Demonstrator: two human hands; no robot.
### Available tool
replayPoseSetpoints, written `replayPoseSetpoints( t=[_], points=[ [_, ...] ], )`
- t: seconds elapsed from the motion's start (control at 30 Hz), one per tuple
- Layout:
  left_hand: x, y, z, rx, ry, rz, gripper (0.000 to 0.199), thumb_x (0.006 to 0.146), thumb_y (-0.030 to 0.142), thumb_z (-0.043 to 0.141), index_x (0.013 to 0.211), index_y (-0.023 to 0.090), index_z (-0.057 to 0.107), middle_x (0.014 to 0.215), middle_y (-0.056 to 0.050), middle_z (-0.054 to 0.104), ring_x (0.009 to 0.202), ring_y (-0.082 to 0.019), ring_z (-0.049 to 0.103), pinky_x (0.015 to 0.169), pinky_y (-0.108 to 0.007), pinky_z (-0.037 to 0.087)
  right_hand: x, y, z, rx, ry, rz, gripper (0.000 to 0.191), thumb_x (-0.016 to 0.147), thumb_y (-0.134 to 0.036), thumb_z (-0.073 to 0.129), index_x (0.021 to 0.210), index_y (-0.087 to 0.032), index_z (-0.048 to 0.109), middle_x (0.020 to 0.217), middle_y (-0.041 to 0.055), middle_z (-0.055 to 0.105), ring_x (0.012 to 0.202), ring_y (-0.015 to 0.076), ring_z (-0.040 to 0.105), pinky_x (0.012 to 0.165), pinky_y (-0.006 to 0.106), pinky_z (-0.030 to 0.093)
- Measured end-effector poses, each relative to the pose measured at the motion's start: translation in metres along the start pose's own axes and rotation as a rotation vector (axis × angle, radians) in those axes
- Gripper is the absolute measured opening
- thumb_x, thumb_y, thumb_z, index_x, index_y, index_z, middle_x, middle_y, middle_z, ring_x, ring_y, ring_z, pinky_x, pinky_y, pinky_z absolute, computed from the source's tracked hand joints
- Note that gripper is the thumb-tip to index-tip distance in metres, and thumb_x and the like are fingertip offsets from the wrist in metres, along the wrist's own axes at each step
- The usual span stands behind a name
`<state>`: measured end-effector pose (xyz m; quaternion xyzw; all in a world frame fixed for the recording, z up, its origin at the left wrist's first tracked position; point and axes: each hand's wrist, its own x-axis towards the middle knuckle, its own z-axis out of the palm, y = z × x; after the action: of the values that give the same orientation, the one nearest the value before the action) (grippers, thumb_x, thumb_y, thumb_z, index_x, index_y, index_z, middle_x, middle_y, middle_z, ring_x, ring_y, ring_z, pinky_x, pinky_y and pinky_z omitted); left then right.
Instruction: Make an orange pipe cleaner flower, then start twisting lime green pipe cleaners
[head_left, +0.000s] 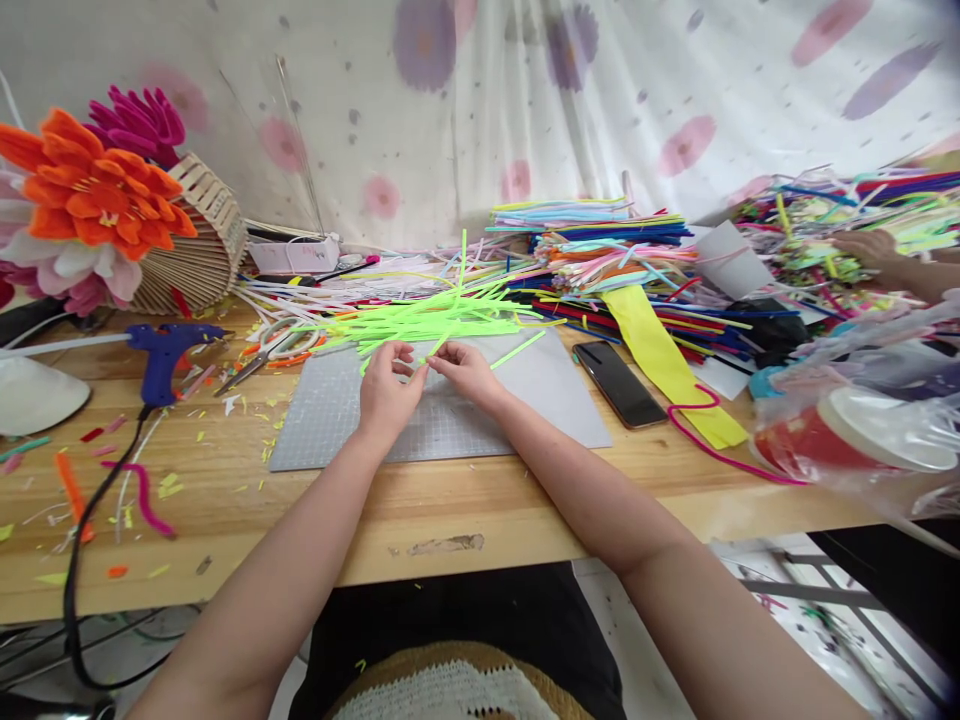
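Both hands meet over a grey cutting mat [322,420], fingertips nearly touching. My left hand [390,392] has its thumb and fingers pinched at a bright green pipe cleaner. My right hand [466,374] pinches the same green strand, part of which rises between the fingertips; the rest is hidden by the fingers. Just behind the hands lies a loose pile of bright green pipe cleaners [435,312]. One separate green pipe cleaner [517,349] rests on the mat, right of my right hand.
Scissors [262,352] and a blue glue gun [166,360] lie left. A phone [619,384], yellow strip [660,360] and plastic-wrapped red tub [817,440] are right. Coloured pipe cleaners [615,240] are stacked behind. Another person's hand [870,248] is far right. Flowers [112,205] stand left.
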<state>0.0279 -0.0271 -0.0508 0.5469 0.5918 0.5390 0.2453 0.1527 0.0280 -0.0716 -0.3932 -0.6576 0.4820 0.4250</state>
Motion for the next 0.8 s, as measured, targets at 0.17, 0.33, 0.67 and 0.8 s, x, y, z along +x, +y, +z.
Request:
replayPoseSetpoints(
  t=[0.17,0.33,0.67,0.8],
  points=[
    [-0.002,-0.002,-0.002,0.374,0.01,0.192,0.01,0.075,0.029,0.057,0.079,0.022,0.063,0.082,-0.003,0.063,0.072,-0.016,0.056,0.069,-0.027,0.04,-0.001,-0.001,0.003,0.028,0.097,0.0,0.021,0.067,-0.036,0.056,0.064,-0.017,0.048,0.062,-0.003,0.049,0.06,0.009,0.043,0.06,0.024,0.035],
    [-0.002,-0.002,-0.002,0.398,0.031,0.158,0.014,0.075,0.03,0.057,0.08,0.026,0.069,0.079,-0.003,0.066,0.074,-0.018,0.058,0.068,-0.027,0.04,-0.002,-0.001,0.008,0.018,0.144,0.016,0.019,0.067,-0.034,0.056,0.066,-0.017,0.049,0.063,-0.0026,0.051,0.061,0.0095,0.046,0.06,0.025,0.036],
    [0.005,-0.001,0.004,-0.262,-0.109,-0.413,0.011,0.063,0.023,0.062,0.069,0.014,0.065,0.063,-0.003,0.063,0.059,-0.013,0.057,0.051,-0.024,0.046,-0.005,-0.006,0.003,-0.178,0.059,-0.122,0.013,0.072,-0.029,0.054,0.065,-0.018,0.052,0.064,-0.0012,0.053,0.063,0.011,0.047,0.061,0.025,0.037],
    [0.008,0.003,0.0,-0.355,-0.212,-0.584,0.008,0.058,0.019,0.064,0.06,0.011,0.062,0.058,-0.003,0.06,0.054,-0.011,0.055,0.047,-0.022,0.045,-0.008,-0.013,-0.001,-0.28,0.007,-0.155,0.009,0.072,-0.024,0.054,0.065,-0.017,0.054,0.064,-0.001,0.053,0.063,0.0111,0.047,0.06,0.024,0.035]
  ],
)
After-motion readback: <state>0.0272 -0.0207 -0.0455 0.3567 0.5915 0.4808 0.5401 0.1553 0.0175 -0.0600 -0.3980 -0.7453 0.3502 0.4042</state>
